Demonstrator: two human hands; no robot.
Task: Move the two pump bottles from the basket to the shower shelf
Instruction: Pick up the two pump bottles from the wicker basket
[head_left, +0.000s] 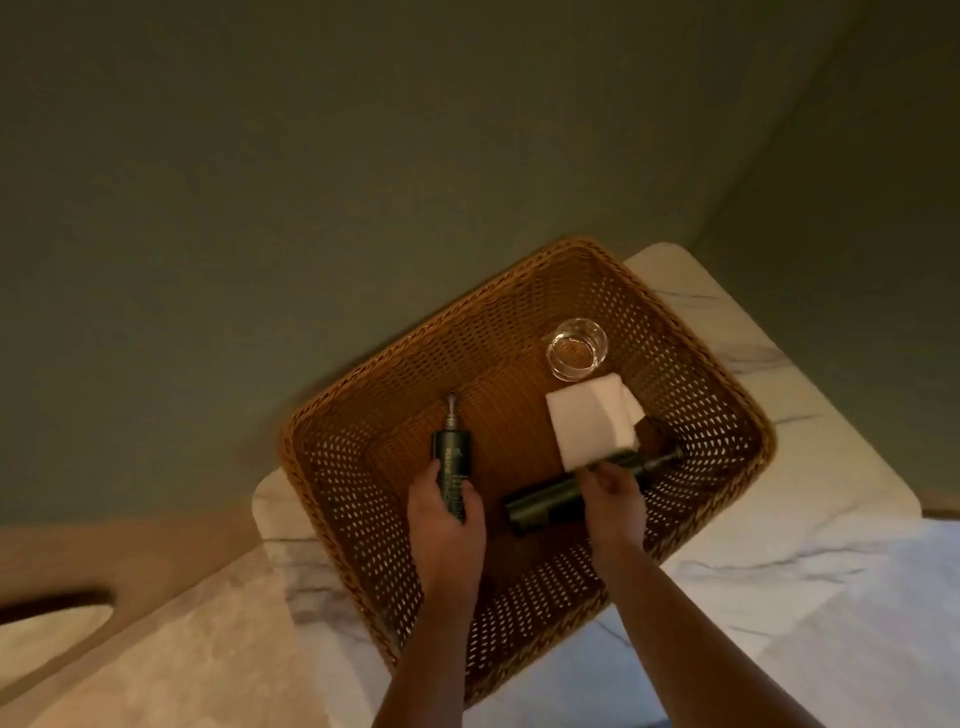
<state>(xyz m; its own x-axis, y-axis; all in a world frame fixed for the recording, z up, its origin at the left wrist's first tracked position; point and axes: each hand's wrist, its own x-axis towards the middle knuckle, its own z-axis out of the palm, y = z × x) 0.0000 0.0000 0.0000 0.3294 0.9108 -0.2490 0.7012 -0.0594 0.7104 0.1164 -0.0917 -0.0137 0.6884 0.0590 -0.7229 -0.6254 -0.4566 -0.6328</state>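
A brown woven basket (727, 415) sits on a marbled white surface (810, 519). Two dark green pump bottles lie on the basket's floor. My left hand (447, 525) is wrapped around the lower half of the left bottle (451, 452), whose pump points away from me. My right hand (613, 499) is closed over the middle of the right bottle (540, 504), which lies crosswise with its pump toward the right wall. A shower shelf does not appear in this view.
Inside the basket, a folded white cloth (592, 421) rests partly over the right bottle and touches my right fingers. A clear glass (576, 349) stands behind it. A dark grey-green wall fills the upper view.
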